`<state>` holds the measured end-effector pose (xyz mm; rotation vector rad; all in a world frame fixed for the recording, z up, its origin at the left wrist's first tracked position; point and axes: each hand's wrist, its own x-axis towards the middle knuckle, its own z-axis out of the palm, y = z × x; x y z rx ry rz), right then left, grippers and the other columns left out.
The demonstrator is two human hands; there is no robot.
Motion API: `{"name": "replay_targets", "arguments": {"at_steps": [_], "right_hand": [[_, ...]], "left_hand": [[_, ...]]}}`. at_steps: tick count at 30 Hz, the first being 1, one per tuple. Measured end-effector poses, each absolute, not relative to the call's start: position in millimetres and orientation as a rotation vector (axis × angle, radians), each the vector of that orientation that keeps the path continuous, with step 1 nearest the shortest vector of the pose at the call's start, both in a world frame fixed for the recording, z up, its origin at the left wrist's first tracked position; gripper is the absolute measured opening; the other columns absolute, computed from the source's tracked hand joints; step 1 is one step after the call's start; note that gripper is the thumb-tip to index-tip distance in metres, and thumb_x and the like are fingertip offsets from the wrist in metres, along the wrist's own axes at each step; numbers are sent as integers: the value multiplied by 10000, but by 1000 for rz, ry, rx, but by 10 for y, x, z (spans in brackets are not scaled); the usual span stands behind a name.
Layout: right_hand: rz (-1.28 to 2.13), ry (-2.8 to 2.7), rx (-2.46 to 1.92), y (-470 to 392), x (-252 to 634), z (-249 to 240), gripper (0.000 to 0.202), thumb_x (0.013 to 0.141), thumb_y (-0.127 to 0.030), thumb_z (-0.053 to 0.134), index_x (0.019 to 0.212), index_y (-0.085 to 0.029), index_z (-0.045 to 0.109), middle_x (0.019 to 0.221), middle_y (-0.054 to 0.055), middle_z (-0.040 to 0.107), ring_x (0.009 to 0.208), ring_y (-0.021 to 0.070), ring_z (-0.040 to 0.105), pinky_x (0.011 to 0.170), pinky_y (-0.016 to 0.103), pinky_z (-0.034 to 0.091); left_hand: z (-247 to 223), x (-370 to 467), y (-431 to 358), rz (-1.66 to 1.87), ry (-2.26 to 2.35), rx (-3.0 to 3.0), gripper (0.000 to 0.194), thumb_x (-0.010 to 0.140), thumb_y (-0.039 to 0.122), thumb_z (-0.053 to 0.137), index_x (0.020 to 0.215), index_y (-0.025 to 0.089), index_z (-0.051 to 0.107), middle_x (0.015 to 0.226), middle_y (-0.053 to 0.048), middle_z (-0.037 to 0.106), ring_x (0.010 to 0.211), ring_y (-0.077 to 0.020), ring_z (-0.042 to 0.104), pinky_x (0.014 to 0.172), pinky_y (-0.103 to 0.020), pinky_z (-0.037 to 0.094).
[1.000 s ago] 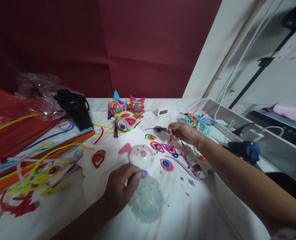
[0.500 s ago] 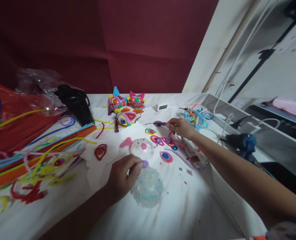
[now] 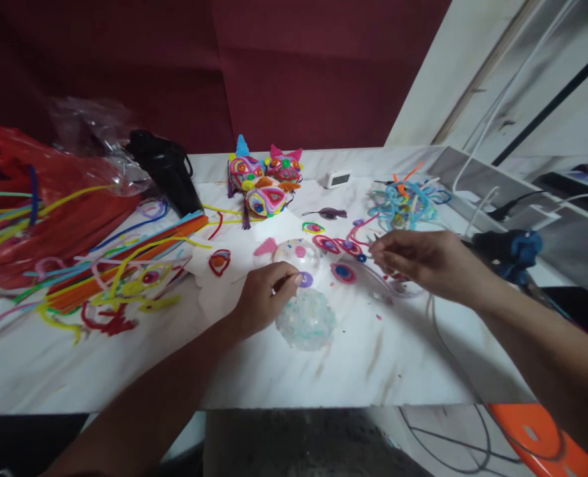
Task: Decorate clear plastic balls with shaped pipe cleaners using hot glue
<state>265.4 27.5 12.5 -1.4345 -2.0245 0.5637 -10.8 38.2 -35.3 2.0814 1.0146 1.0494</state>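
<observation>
My left hand (image 3: 268, 297) is pinched on the edge of a purple coiled disc (image 3: 305, 279). The disc sits between a clear dome with a pink ear and nose (image 3: 294, 252) and a frosted, speckled dome (image 3: 306, 321). Over to the right, my right hand (image 3: 415, 262) has its fingers drawn together above the table; a small dark tip shows by them, but what they hold is unclear. Near it lie a pink-and-blue coiled eye (image 3: 344, 271) and red-pink coiled loops (image 3: 337, 245). Farther back rests a purple tassel (image 3: 329, 213).
Three decorated animal heads (image 3: 264, 175) stand at the back, beside a small white display (image 3: 338, 179). Pipe cleaners (image 3: 124, 258) spread across the left near a black bottle (image 3: 167, 172). A blue tangle (image 3: 403, 202) and a dark blue object (image 3: 507, 255) lie right; a cable (image 3: 445, 344) trails off the table.
My right hand has let go of the purple tassel and come nearer, over the white object, which it now mostly hides. The left hand keeps its pinch on the purple disc. The view has tilted downward.
</observation>
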Motion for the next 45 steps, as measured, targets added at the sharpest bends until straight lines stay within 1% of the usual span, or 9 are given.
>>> {"name": "replay_targets", "arguments": {"at_steps": [7,16,23,26,28,31,35,40,45], "right_hand": [[137,-2202,-1374,-420,2668,-7,147,884,-247,511,887,-193,648,773,29,710,557,109,630,502,212,465],[191,-2164,-1502,-878,2626,-423,103,918,-215,473,951,-235,569,801,2,668,583,120,642,529,233,464],[197,-2094,-1536,-891,2553,-475,145,917,-174,425,946,-222,559,822,21,625,610,131,618,552,248,472],[112,-2026,-1599,-877,2661,-454,160,903,-164,436,966,-219,572,834,22,621,584,123,597,526,238,468],[-69,-1977,-1682,-812,2814,-441,149,887,-170,463,943,-210,595,793,22,628,585,138,592,532,248,476],[-420,-2006,-1831,-588,3105,-425,215,863,-147,463,996,-182,628,950,90,679,892,237,632,771,337,517],[-457,-2341,-2032,-164,3400,-455,415,814,-95,469,1216,-124,566,1221,150,619,1119,279,559,951,394,450],[-382,-2465,-2021,139,3516,-570,503,803,-115,505,1306,-136,504,1177,176,632,970,290,625,807,405,484],[-507,-2534,-2026,180,3587,-615,465,852,-185,496,1316,-222,496,1084,162,606,856,254,605,670,333,432]], "left_hand": [[-291,-107,348,782,971,2065,235,845,289,497,669,151,567,536,38,534,481,-75,437,464,-188,315],[-243,-126,328,572,918,2124,233,851,277,488,685,142,583,543,58,437,518,-74,387,492,-199,278],[-219,-122,332,543,939,2163,239,848,278,488,667,143,567,547,66,380,528,-74,356,511,-211,261],[-211,-119,343,531,949,2168,247,848,288,479,665,147,567,558,61,403,536,-80,372,516,-214,268],[-215,-119,351,509,962,2156,248,845,296,476,667,150,567,556,61,400,533,-83,370,507,-216,262],[-230,-122,358,481,973,2149,250,844,309,472,679,153,577,556,59,401,534,-88,376,502,-219,260],[-243,-123,353,516,957,2169,259,844,309,480,661,152,575,546,60,392,533,-88,377,507,-221,260],[-240,-132,340,553,924,2186,250,836,278,499,630,145,551,542,65,362,532,-79,349,514,-220,253],[-234,-140,333,517,917,2179,257,838,255,493,612,140,528,542,69,347,546,-74,341,530,-219,255]]}}
